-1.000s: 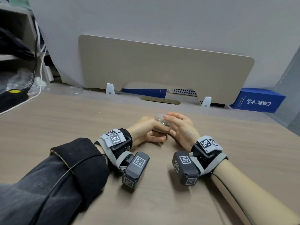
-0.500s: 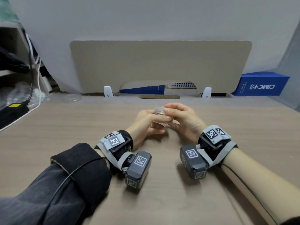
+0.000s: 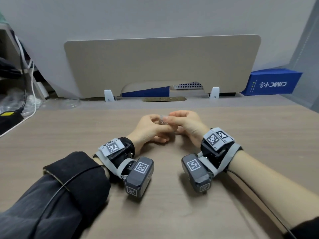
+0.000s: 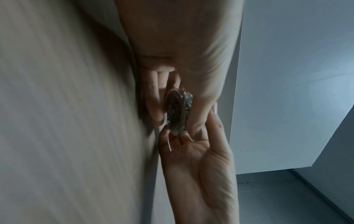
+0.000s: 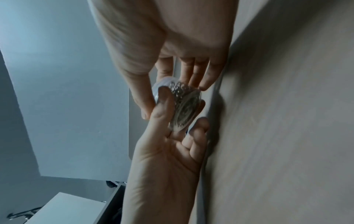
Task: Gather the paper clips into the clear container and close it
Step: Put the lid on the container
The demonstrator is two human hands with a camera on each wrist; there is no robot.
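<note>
A small round clear container (image 3: 162, 120) full of silver paper clips is held between both hands just above the wooden desk (image 3: 241, 128). My left hand (image 3: 151, 128) grips it from the left, thumb and fingers curled round its sides. My right hand (image 3: 183, 121) pinches it from the right, thumb and fingertips on its rim. In the left wrist view the container (image 4: 178, 110) shows edge-on between the fingers, and in the right wrist view the clear container (image 5: 182, 106) glints with clips behind the left thumb. Whether its lid is fully seated is hidden by the fingers.
A beige divider panel (image 3: 162, 66) stands along the desk's back edge, with a blue box (image 3: 271, 83) at the right behind it. Cables and a black device with a yellow label (image 3: 7, 116) lie at the far left. A clear round lid-like disc (image 3: 70, 102) rests near the back left.
Both hands have lifted the container slightly off the desk and kept their hold on it. The head view has swung to face the divider squarely.
</note>
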